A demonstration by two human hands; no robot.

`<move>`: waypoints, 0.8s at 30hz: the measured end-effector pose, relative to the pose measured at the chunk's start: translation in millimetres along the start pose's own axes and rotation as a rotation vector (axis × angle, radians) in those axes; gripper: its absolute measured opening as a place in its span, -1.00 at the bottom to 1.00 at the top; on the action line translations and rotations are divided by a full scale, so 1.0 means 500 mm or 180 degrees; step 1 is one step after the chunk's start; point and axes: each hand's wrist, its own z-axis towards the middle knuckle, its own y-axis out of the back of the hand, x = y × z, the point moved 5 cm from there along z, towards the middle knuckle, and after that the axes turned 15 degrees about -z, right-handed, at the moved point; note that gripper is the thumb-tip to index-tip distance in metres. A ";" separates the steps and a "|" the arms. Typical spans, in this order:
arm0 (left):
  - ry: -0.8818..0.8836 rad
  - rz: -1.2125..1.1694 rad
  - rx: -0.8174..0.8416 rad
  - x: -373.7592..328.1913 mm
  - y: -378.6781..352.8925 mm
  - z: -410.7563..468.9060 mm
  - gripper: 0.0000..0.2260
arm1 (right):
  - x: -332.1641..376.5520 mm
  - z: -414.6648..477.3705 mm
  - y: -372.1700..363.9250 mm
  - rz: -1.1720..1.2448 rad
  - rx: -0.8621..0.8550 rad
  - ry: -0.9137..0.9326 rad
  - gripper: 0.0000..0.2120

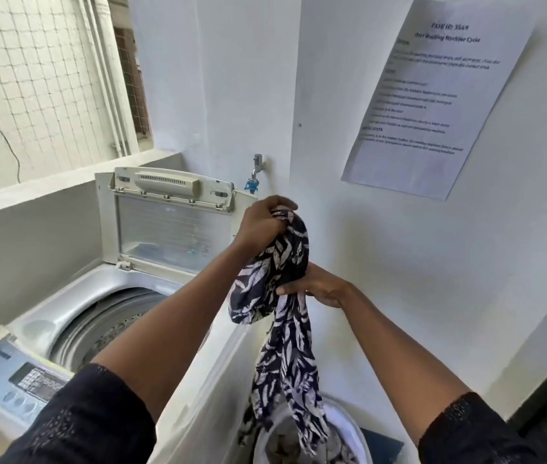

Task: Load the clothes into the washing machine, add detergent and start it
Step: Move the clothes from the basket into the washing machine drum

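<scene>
A dark navy garment with a white leaf print (282, 316) hangs between both hands, to the right of the washing machine. My left hand (262, 226) grips its bunched top, raised high. My right hand (319, 286) pinches the cloth lower down. The garment's tail trails down into a white laundry basket (355, 426) on the floor, which holds more clothes. The top-loading washing machine (47, 326) stands at the left with its lid (171, 222) raised upright. Its steel drum (108, 333) is exposed and partly hidden by my left forearm. No detergent is in view.
The machine's control panel (17, 380) faces me at the lower left. A tap with a blue fitting (254, 174) sticks out of the white wall behind the lid. A printed sheet (432, 92) is taped to the wall at the right. A netted window opening is at the upper left.
</scene>
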 end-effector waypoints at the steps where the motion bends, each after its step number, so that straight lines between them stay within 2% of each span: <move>1: -0.0078 -0.0016 -0.0026 -0.015 0.009 0.006 -0.61 | 0.012 0.013 -0.005 0.0074 -0.0101 0.0037 -0.45; 5: -0.0429 0.0137 -0.0295 -0.058 0.093 0.033 -0.65 | 0.067 0.088 -0.009 -0.0061 -0.0565 -0.0223 -0.60; 8: -0.0614 0.0220 -0.0707 -0.062 0.195 0.050 -0.68 | 0.136 0.149 -0.015 -0.0395 -0.0860 -0.0364 -0.70; 11: -0.0616 0.0401 -0.1168 -0.043 0.321 0.073 -0.63 | 0.219 0.222 -0.033 -0.0369 -0.1079 -0.0251 -0.62; 14: -0.0492 0.0890 -0.1327 -0.009 0.446 0.099 -0.59 | 0.301 0.311 -0.064 -0.0353 -0.1227 -0.0183 -0.54; 17: -0.0360 0.1214 -0.1594 0.033 0.556 0.112 -0.61 | 0.375 0.398 -0.105 -0.0348 -0.1338 -0.0113 -0.58; 20: -0.0283 0.1057 -0.1462 0.082 0.635 0.115 -0.57 | 0.436 0.485 -0.155 -0.0427 -0.1442 -0.0001 -0.61; 24: -0.0107 0.0174 -0.0797 0.160 0.700 0.097 -0.23 | 0.467 0.580 -0.222 -0.0940 -0.1596 0.0001 -0.63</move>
